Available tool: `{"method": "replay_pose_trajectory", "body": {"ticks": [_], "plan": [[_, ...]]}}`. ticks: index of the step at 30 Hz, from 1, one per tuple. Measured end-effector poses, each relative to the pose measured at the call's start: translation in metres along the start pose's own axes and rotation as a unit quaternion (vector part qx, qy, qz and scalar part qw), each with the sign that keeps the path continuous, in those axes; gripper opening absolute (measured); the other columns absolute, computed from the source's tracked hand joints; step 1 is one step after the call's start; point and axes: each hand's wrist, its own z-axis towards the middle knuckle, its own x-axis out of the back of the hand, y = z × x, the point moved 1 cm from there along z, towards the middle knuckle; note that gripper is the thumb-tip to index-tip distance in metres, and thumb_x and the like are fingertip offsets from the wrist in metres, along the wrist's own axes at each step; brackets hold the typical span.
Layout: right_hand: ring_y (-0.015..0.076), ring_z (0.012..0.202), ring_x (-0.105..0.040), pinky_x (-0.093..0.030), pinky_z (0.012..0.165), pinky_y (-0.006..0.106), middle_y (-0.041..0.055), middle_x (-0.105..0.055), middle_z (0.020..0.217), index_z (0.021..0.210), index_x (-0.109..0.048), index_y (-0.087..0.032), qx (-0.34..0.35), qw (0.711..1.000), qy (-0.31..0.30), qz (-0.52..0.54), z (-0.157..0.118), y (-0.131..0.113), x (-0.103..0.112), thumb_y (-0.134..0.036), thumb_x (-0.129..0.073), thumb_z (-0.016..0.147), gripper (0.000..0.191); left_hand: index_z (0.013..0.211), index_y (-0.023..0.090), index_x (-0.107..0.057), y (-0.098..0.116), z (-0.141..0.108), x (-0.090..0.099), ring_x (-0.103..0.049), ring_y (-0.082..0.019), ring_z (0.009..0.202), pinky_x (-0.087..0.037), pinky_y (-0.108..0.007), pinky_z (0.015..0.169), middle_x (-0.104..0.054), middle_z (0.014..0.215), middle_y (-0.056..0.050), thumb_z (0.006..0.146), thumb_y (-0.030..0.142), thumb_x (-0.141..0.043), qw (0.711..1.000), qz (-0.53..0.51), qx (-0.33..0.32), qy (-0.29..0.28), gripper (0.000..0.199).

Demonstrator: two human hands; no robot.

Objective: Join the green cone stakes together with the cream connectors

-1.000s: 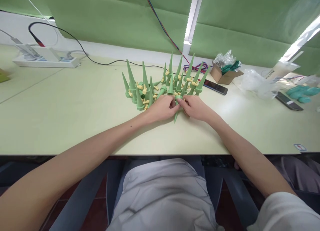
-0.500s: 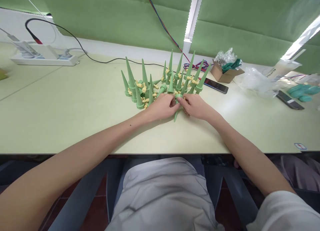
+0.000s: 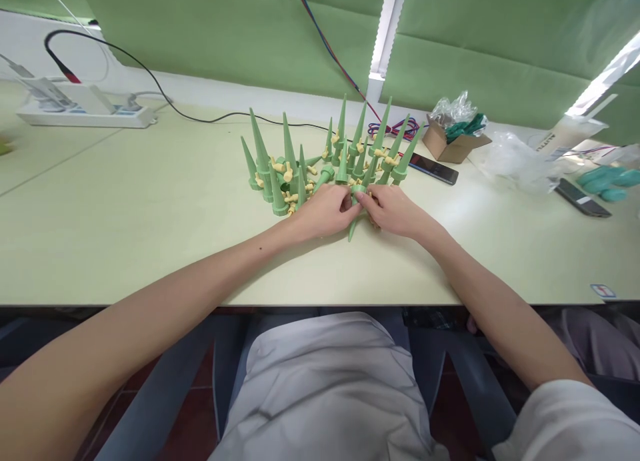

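The bare left hand (image 3: 330, 210) and right hand (image 3: 394, 210) pinch 1 pale-green, conical plastic spike (image 3: 353, 226) between them, tip toward the cream, flat tabletop's (image 3: 165, 241) near edge. Probably light, stiff, smooth; the wide collar (image 3: 358, 189) should grip best.

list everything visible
table: one, pale, centre
spikes: many, green, centre
held spike: one, green, centre
valves: several, yellow, among spikes
power strip: one, white, left
cable: one, black, back
coil: one, red-blue, back
phones: two, dark, right
box: one, brown, right
plastic: uncounted, clear, right
bundle: one, teal, right
container: one, pale, right
sticker: one, white, right
curtains: several, green, back
cloth: one, dark, right
chair: one, grey, below
shirt: one, grey, below
left hand, right hand: two, bare, holding spike
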Motion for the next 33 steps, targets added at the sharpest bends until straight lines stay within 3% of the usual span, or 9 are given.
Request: {"method": "replay_pose_trajectory", "body": {"ticks": [12,21,26,33], "plan": [[0.0197,0.064,-0.056,-0.038,0.068,0.032,0.0038,-0.059,0.06,0.067,-0.038,-0.025,0.01,1.0,0.011,-0.001,-0.0003,0.0008,-0.0015,-0.038,-0.039,0.106,0.041,0.064,0.021,-0.047,-0.0026,0.0002,-0.0017,-0.052,-0.018,0.06,-0.036,-0.034,0.058,-0.061,0.064,-0.004,0.091,0.039,-0.053,1.0,-0.006,-0.009,0.015,0.033],[0.0177,0.063,-0.052,-0.034,0.065,0.031,0.0029,-0.059,0.063,0.067,-0.042,-0.023,0.024,0.998,0.066,-0.004,0.0015,0.0015,-0.0014,-0.035,-0.04,0.104,0.04,0.069,0.02,-0.051,-0.0021,-0.001,-0.0003,-0.055,-0.016,0.065,-0.039,-0.032,0.062,-0.062,0.069,-0.003,0.091,0.038,-0.054,0.999,-0.029,-0.01,0.044,0.029],[0.0152,0.057,-0.047,-0.034,0.063,0.03,-0.0003,-0.051,0.054,0.063,-0.039,-0.023,0.021,0.995,0.095,0.035,-0.0005,-0.0015,0.001,-0.041,-0.039,0.104,0.045,0.073,0.019,-0.052,0.0003,-0.0021,0.0016,-0.055,-0.015,0.063,-0.04,-0.03,0.062,-0.061,0.067,-0.001,0.091,0.04,-0.055,0.996,-0.07,-0.004,0.061,0.027],[0.0156,0.057,-0.052,-0.039,0.062,0.029,0.0003,-0.051,0.05,0.061,-0.037,-0.023,0.001,0.99,0.095,0.101,-0.0021,-0.0059,0.0021,-0.056,-0.038,0.103,0.053,0.075,0.019,-0.052,0.0005,-0.0012,0.003,-0.056,-0.016,0.068,-0.044,-0.03,0.067,-0.062,0.073,-0.001,0.09,0.036,-0.056,0.993,-0.092,-0.011,0.073,0.022]]}}
